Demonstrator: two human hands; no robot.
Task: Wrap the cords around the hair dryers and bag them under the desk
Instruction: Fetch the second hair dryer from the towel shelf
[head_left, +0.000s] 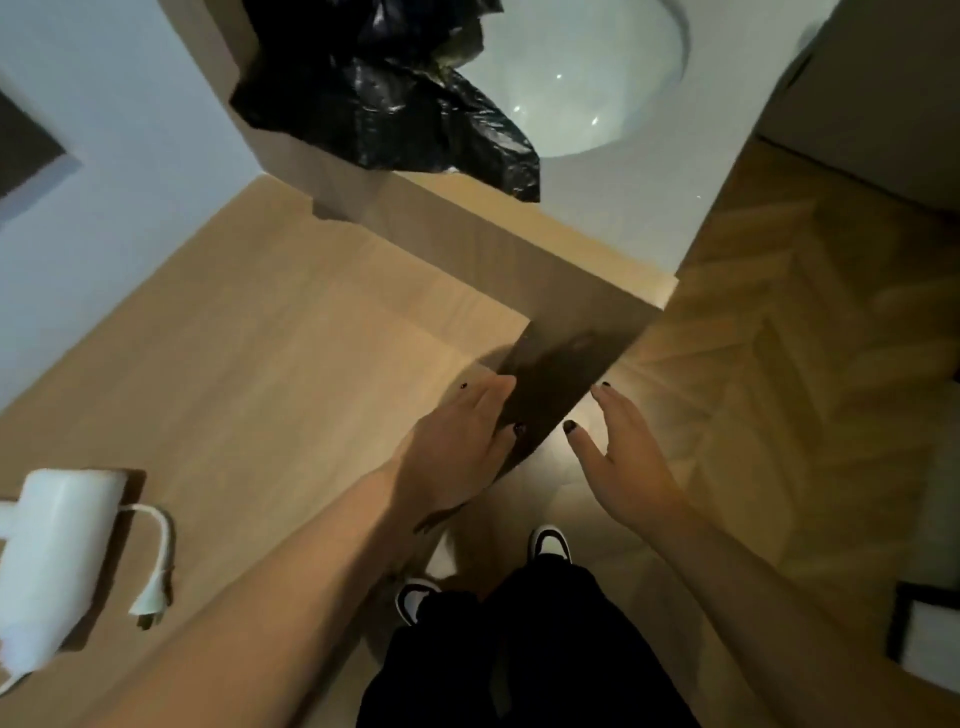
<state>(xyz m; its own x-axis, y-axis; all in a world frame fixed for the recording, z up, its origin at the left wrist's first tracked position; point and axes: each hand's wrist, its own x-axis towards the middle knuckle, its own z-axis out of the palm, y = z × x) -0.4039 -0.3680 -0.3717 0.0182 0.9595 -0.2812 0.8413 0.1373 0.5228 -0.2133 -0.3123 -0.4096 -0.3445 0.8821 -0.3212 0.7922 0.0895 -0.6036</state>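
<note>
White hair dryer (49, 564) lies near left on wood desk (291, 374), cord (158, 551) loose w/ plug. Prob light, smooth rigid plastic; best held by barrel. Black crinkly bag (395, 98) far centre. Left hand (457, 447) & right hand (618, 452) open, empty, at desk edge.

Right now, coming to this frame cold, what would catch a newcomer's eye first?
Most likely the two bare hands at centre: the left hand rests at the desk's corner edge, the right hand is open over the wooden floor. Next, the crumpled black plastic bag at the top, draped over a raised ledge beside a white basin. Last, the white hair dryer at the far left on the desk, its cord and plug lying loose.
</note>
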